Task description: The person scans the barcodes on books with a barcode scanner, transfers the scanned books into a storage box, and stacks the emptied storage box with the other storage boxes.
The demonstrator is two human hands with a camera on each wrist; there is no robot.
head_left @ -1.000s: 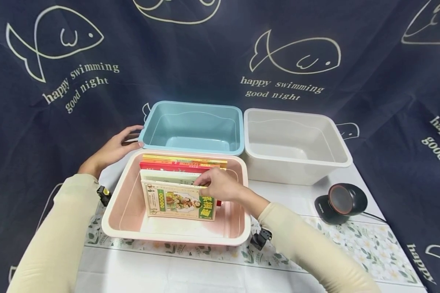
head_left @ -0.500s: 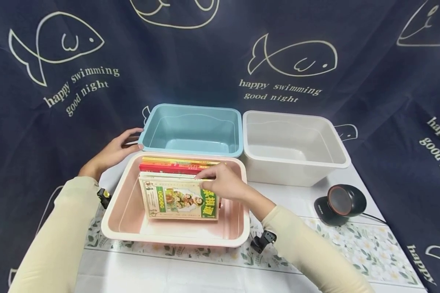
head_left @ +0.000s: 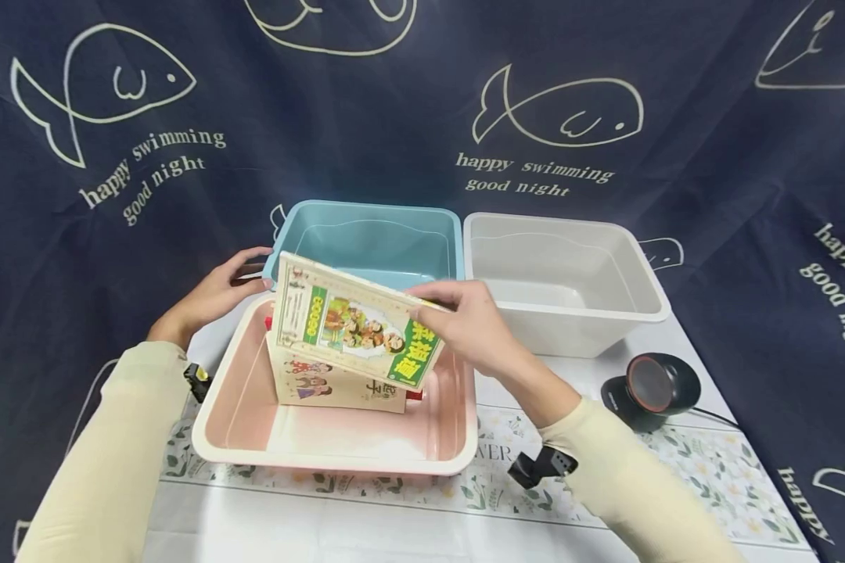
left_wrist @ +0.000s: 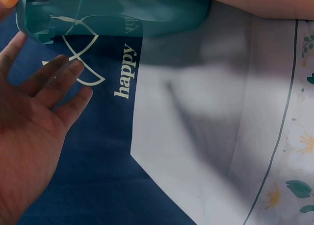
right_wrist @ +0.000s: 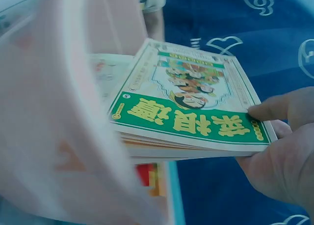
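Note:
In the head view my right hand [head_left: 477,324] pinches a cream picture book [head_left: 359,320] with a green title band by its top right corner. The book is tilted and raised partly above the pink bin [head_left: 334,463]. The right wrist view shows its cover [right_wrist: 191,87] and the thumb on that cover. Behind it, another cream book [head_left: 341,389] with printed figures stands in the pink bin, and a bit of red shows beside it. My left hand [head_left: 214,295] rests at the left rim of the blue bin [head_left: 306,207], its fingers extended and apart in the left wrist view.
A light grey bin [head_left: 570,313] stands right of the blue one, both behind the pink bin. A black device with a round face [head_left: 653,385] and a cable sits at the right on the white, flower-banded table [head_left: 310,516]. Dark blue fish-print cloth [head_left: 394,125] hangs behind.
My right hand has lifted the front cream book up and tilted it, with its left end higher, uncovering the book behind. The left hand has stayed at the blue bin.

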